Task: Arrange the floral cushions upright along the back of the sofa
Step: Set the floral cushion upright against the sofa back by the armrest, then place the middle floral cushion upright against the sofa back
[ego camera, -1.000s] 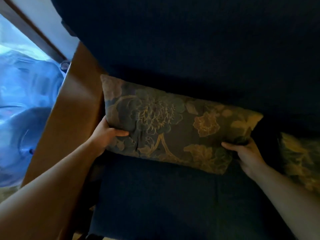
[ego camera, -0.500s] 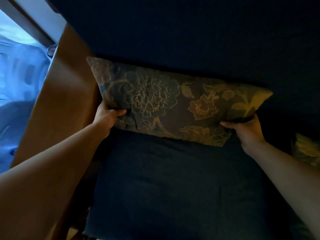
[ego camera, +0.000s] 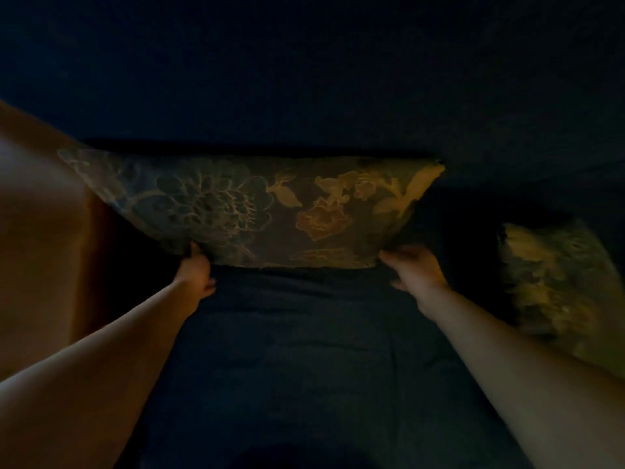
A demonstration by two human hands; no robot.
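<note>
A long floral cushion [ego camera: 257,211], dark with blue and gold flowers, leans upright against the dark blue sofa back [ego camera: 304,79], its lower edge on the seat [ego camera: 297,350]. My left hand [ego camera: 196,272] is at the cushion's lower left corner, thumb up against the fabric. My right hand [ego camera: 414,269] is at the lower right corner with its fingers spread, touching the edge rather than gripping it. A second floral cushion [ego camera: 558,282] lies on the seat at the right, apart from the first. The picture is dim and blurred.
A brown wooden armrest [ego camera: 44,248] bounds the seat on the left, close to the cushion's left end. A dark gap of seat separates the two cushions.
The cushion has been pushed back and upright against the sofa back. Both hands have slid down to its lower corners and the right hand's grip has loosened. The view has shifted right and darkened.
</note>
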